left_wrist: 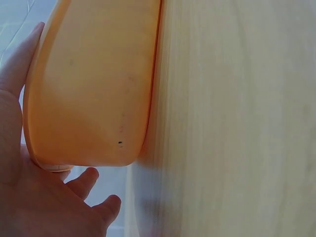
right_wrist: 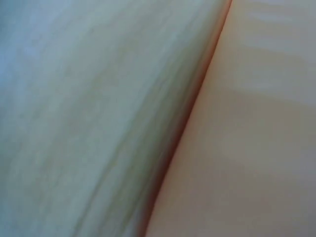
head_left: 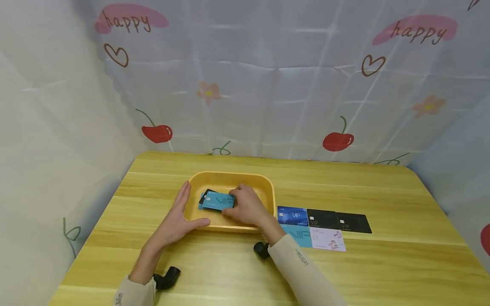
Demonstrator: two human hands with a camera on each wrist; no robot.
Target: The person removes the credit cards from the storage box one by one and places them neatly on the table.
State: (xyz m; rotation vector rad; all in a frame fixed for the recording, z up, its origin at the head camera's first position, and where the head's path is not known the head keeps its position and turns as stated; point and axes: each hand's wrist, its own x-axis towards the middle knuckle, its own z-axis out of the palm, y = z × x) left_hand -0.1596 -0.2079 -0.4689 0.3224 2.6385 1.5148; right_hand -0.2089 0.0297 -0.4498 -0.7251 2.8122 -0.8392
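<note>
Pinching flat, glossy blue card [head_left: 216, 201] at right end with right hand [head_left: 248, 206], between hands, inside smooth, round-cornered yellow tray [head_left: 229, 179]; touching tray rim with straight-fingered left hand [head_left: 174, 224]; working above wood-grain tabletop [head_left: 218, 270].

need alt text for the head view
A person's right hand grips a blue rectangular VIP card atop other cards in a rounded yellow tray; the left hand touches its left side. Five flat cards lie in two rows on the yellow wood-grain table.
</note>
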